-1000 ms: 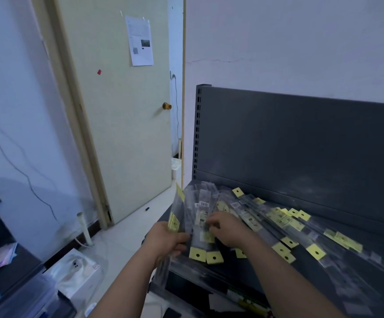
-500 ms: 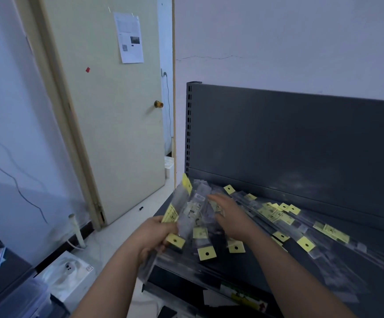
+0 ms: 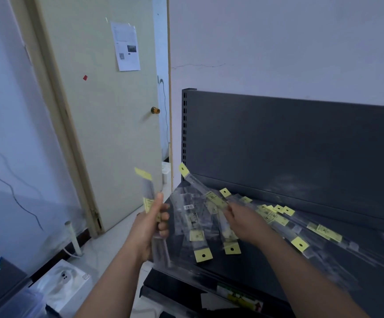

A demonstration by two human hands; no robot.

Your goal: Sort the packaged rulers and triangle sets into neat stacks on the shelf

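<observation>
Nearest, on the floor left of the shelf (image 3: 266, 269), stands a white box (image 3: 65, 278). The shelf is dark grey metal. At its front left corner lie two clear packs (image 3: 200, 239) side by side, with their yellow hang tabs toward the front edge.

The left hand (image 3: 151, 228) is just off the shelf's left edge, fingers curled and thumb raised. It grips a held ruler pack (image 3: 148, 191) roughly upright, with the yellow tab on top. The pack is motion-blurred.

The right hand (image 3: 243, 222) is over the left part of the shelf, fingertips closed on a lifted pack (image 3: 200, 185). That pack slants up and left, and its tabbed end is raised near the back left corner.

Loose packs (image 3: 278, 218) lie scattered and overlapping from the right hand toward the right edge, unstacked.

Behind them rises the shelf's back panel (image 3: 301, 145). Farther left is a pale door (image 3: 94, 134) with a printed sheet (image 3: 128, 47) fixed to it.
</observation>
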